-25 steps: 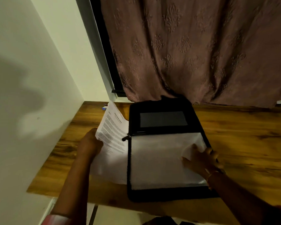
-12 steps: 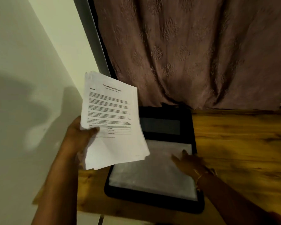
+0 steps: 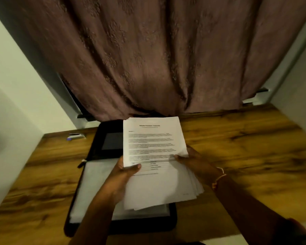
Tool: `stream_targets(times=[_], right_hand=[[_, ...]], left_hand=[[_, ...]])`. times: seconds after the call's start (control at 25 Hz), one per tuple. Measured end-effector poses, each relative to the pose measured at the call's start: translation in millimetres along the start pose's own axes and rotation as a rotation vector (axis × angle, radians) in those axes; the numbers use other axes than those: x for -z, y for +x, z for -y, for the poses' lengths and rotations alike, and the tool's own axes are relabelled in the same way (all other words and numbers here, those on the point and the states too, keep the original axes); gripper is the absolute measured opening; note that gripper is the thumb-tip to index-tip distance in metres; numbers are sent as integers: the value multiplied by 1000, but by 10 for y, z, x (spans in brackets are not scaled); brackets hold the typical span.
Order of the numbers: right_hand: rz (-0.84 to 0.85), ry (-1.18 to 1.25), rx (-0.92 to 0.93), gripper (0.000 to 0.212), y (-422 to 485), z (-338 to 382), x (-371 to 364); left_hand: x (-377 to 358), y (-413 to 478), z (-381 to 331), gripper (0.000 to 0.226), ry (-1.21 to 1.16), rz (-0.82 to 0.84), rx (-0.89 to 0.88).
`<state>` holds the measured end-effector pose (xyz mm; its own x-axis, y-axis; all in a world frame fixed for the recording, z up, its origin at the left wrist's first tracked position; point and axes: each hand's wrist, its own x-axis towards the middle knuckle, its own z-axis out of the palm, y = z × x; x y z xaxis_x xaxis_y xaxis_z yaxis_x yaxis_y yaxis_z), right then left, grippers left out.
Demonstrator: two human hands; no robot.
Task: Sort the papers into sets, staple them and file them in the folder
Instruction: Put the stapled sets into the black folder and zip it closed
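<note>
A stack of papers (image 3: 154, 144) is held above the open folder (image 3: 98, 142) on the table (image 3: 245, 147), left grip (image 3: 125, 175) and right grip (image 3: 195, 161) pinching its sides, likely for leafing into sets.

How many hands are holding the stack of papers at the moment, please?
2. The left hand grips the stack of papers at its lower left edge, thumb on top; the right hand holds its right edge. Both are above the open folder. No hand is hidden.
</note>
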<state>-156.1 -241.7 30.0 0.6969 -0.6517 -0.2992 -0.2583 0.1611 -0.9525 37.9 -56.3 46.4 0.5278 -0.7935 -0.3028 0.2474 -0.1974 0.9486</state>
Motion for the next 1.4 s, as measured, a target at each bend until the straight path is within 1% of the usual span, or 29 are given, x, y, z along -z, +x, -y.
stream_targets(times=[0.08,0.12,0.24,0.36,0.4,0.52,0.6,0.68,0.76,0.88,1.0,1.16,1.28,1.4], right_hand=[[-26,-80,29,38,-109,-86,325],[-39,-96,35,36,-147,-124,476],[-109,-188,-8,39,-187,-341,934],[-182,-400,-40,34,-147,-637,1340],[-206,-458,-46,36,-118,-744,1433],[-268,-588,-75,46,-45,-964,1543],[-291,-697,-61,50,-29,-1034,1556],[-285,-734,-32,54,-22,-1062,1564],[-262,-724,-9,61,-16,-1056,1585],[-229,-761,25,67,3,-1032,1628],[-235,-806,54,63,35,-997,1667],[-262,-793,65,56,66,-945,1712],[-274,-779,20,61,72,-951,1725],[-272,-810,-45,74,93,-997,1716]], left_hand=[[-408,163,192,56,57,14,59],[-606,229,265,57,97,18,84],[-1118,425,509,55,226,48,117],[-1607,488,662,51,376,27,112],[-1740,496,703,46,447,-4,92],[-1878,598,914,30,678,-187,40],[-1869,636,1064,36,778,-289,50],[-1891,619,1083,39,825,-360,48],[-1932,603,1043,34,834,-404,64],[-1963,623,989,29,816,-424,101],[-1999,640,929,21,727,-502,138],[-2012,650,888,12,645,-566,113],[-1990,648,914,12,593,-592,83],[-2005,628,922,11,568,-651,46]])
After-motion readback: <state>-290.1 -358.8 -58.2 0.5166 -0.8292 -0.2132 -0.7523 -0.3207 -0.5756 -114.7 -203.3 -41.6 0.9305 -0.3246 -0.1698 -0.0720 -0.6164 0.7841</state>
